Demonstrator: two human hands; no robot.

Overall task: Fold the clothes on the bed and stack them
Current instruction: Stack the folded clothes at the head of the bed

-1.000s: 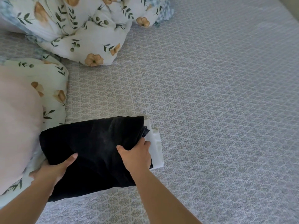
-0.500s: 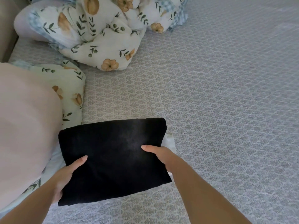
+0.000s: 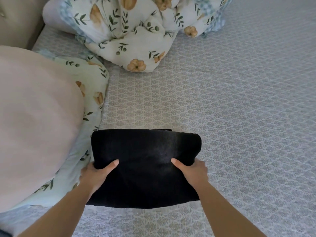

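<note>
Since the earlier frame both hands have shifted to the sides of the black folded garment (image 3: 145,161), and the white piece that showed at its right edge is no longer visible (covered or out of sight, can't tell). Left hand (image 3: 95,175) grips the garment's left side, thumb on top, fingers tucked under. Right hand (image 3: 193,171) grips the right side the same way, thumb on top, fingers under the edge. Garment sits on the bed (image 3: 239,117) toward its near-left part, just beside the floral pillow (image 3: 92,103) and the pink pillow (image 3: 34,125) at the left edge. Whether it rests flat or is slightly lifted, can't tell.

Progress, judged: this piece looks fully folded into a neat rectangle. It is likely being squared up or placed on the stack, though what's under it is hidden. No loose clothes are visible elsewhere on the bed; the bunched floral duvet (image 3: 136,35) at the far edge is bedding, not laundry. So the task looks near its end, with maybe only final alignment of the stack left.
</note>
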